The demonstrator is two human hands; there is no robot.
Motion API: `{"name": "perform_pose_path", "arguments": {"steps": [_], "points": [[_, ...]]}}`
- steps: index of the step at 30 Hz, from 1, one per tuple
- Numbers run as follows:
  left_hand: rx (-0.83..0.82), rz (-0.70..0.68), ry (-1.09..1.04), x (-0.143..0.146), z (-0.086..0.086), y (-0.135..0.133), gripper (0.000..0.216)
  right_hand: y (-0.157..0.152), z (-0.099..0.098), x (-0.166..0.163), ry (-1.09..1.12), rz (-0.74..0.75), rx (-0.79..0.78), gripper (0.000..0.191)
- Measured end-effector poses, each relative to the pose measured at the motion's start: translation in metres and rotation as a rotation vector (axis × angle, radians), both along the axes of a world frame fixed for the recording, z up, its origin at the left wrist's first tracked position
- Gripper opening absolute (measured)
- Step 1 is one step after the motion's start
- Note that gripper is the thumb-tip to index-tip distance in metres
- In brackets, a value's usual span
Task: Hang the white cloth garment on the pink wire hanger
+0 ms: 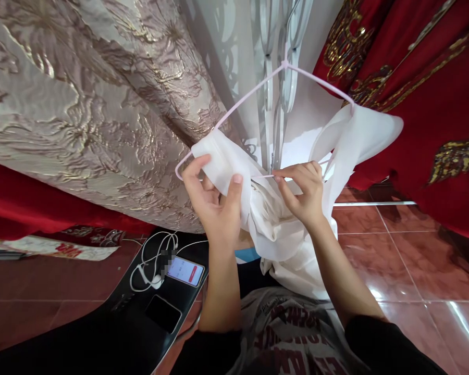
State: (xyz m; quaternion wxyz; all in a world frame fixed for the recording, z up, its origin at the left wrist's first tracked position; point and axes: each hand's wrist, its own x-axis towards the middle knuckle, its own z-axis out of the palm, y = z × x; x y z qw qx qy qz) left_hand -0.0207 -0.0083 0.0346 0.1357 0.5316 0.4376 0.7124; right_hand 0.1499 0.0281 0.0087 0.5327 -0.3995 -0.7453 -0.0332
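Observation:
A pale pink clothes hanger (250,95) hangs in front of me, with a white garment (285,229) draped over both its shoulders. My left hand (216,200) grips the garment's left shoulder near the hanger's end, thumb in front and fingers partly behind the cloth. Between the thumb and fingers of my right hand (301,190) is the hanger's lower bar, pinched near its middle. The garment's lower part falls in folds towards my lap. Its right shoulder sticks out past the hanger.
Left hangs a beige curtain with gold relief (82,120); a red gown with gold beading (410,104) hangs right. Behind the hanger is a grey metal frame (268,88). A black seat (113,307) holds a lit phone (185,271), a dark phone (163,313) and white cables (143,263).

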Motion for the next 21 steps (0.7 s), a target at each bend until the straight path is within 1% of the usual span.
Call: {"name": "perform_pose_path", "arguments": {"steps": [3,5,7,10,11,13,14,15,16,17,19,20,21], "points": [[-0.017,0.006,0.011,-0.008,0.013,0.003,0.055,-0.001,0.002,0.0,0.009,-0.005,-0.026,0.018],[-0.031,-0.019,-0.011,-0.013,0.023,0.008,0.055,-0.001,0.003,0.001,0.016,-0.006,-0.033,0.019],[-0.102,-0.132,-0.107,-0.02,0.034,0.014,0.051,0.0,0.003,0.001,0.027,0.002,-0.029,0.018],[-0.248,-0.364,-0.297,-0.041,0.053,0.021,0.047,0.001,0.002,0.001,0.04,0.018,-0.023,0.015],[-0.268,-0.398,-0.33,-0.051,0.057,0.022,0.047,0.001,0.002,0.001,0.039,0.019,-0.03,0.016],[-0.257,-0.366,-0.333,-0.075,0.058,0.022,0.045,0.002,0.002,0.001,0.038,0.019,-0.056,0.018],[-0.224,-0.318,-0.331,-0.087,0.052,0.021,0.043,0.002,0.002,0.001,0.04,0.02,-0.063,0.019],[-0.19,-0.276,-0.329,-0.097,0.044,0.021,0.041,0.002,0.002,0.002,0.045,0.02,-0.065,0.019],[-0.165,-0.243,-0.333,-0.105,0.031,0.02,0.041,0.002,0.002,0.002,0.047,0.02,-0.062,0.019],[-0.127,-0.181,-0.378,-0.11,0.016,0.019,0.04,0.002,0.002,0.002,0.048,0.018,-0.057,0.019],[-0.075,-0.068,-0.504,-0.109,-0.019,0.018,0.043,0.001,0.003,0.002,0.039,0.012,-0.058,0.019],[-0.075,-0.021,-0.548,-0.104,-0.034,0.017,0.044,0.0,0.003,0.002,0.032,0.011,-0.064,0.02],[-0.093,-0.008,-0.562,-0.095,-0.047,0.016,0.045,-0.001,0.003,0.001,0.028,0.011,-0.071,0.02]]}}
